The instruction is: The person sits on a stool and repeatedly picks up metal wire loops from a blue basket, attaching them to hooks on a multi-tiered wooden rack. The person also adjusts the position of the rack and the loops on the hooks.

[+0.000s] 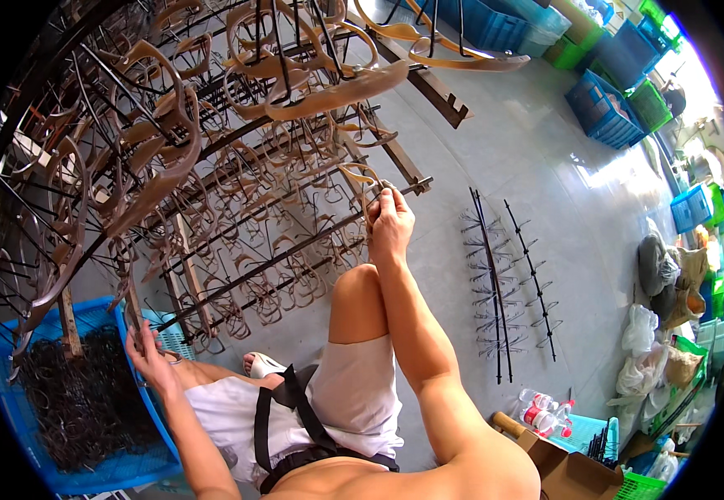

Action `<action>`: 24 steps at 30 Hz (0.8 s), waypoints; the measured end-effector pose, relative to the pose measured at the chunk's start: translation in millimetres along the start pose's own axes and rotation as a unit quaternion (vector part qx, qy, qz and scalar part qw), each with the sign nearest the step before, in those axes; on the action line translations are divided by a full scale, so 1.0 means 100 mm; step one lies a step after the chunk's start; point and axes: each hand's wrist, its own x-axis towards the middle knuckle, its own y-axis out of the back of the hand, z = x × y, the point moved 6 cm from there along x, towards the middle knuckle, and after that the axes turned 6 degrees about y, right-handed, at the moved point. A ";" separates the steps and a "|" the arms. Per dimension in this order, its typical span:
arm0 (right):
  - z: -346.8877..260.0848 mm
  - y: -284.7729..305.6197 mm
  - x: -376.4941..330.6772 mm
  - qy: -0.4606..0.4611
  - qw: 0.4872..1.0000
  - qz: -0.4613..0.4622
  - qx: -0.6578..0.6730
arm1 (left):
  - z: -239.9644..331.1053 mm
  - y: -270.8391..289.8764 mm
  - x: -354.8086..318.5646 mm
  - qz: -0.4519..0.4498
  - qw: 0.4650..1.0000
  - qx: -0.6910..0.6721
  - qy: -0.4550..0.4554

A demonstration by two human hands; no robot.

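A long dark rod [274, 260] hung with brown eyeglass frames [266, 300] runs slantwise between my two hands. My right hand [390, 223] is closed around its far right end, beside one amber eyeglass frame [360, 173]. My left hand [152, 360] is at the rod's near left end, thumb and fingers bent around it; the exact grip is partly hidden. More brown eyeglass frames [158, 179] hang in dense rows on wire hooks above and behind, on a rack with notched metal arms [437, 96].
A blue basket [116, 479] full of dark wire pieces stands at left, close to my left forearm. Two hooked rods [495, 292] [533, 275] lie on the grey floor at right. Bottles [545, 412], a cardboard box [570, 471], bags [641, 367] and blue crates [602, 108] line the right side.
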 end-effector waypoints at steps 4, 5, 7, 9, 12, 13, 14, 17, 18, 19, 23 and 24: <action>0.00 0.00 -0.05 0.028 0.997 -0.033 -0.066 | -0.01 -0.03 0.03 0.003 1.000 -0.002 0.003; -0.01 -0.03 -0.09 0.035 0.994 -0.044 -0.089 | -0.02 -0.03 0.04 0.001 1.000 -0.002 0.007; -0.05 -0.09 -0.16 0.034 0.989 -0.065 -0.130 | -0.04 0.00 0.07 0.000 1.000 -0.001 0.014; -0.03 -0.09 -0.21 0.042 0.980 -0.085 -0.174 | -0.04 -0.01 0.06 0.002 1.000 -0.010 0.018; 0.02 -0.04 -0.19 0.054 0.970 -0.102 -0.216 | -0.04 -0.02 0.05 0.001 1.000 -0.012 0.024; 0.00 -0.02 -0.17 0.073 0.964 -0.098 -0.237 | -0.03 -0.03 0.05 -0.003 1.000 -0.010 0.026; -0.01 -0.01 -0.14 0.093 0.957 -0.094 -0.258 | -0.04 -0.02 0.06 -0.005 1.000 -0.011 0.026; -0.07 -0.02 -0.11 0.115 0.943 -0.101 -0.297 | -0.06 0.01 0.09 -0.008 1.000 -0.014 0.025; -0.09 -0.03 -0.11 0.121 0.939 -0.101 -0.307 | -0.05 0.02 0.08 -0.009 1.000 -0.014 0.026; -0.10 -0.04 -0.12 0.110 0.940 -0.100 -0.308 | -0.04 0.01 0.08 -0.011 0.999 -0.016 0.026; -0.10 0.04 -0.04 0.115 0.953 -0.059 -0.274 | 0.01 -0.01 0.03 -0.011 0.999 -0.030 0.042; -0.11 0.05 -0.01 0.132 0.952 -0.057 -0.270 | 0.02 0.03 0.03 0.000 0.999 -0.026 0.034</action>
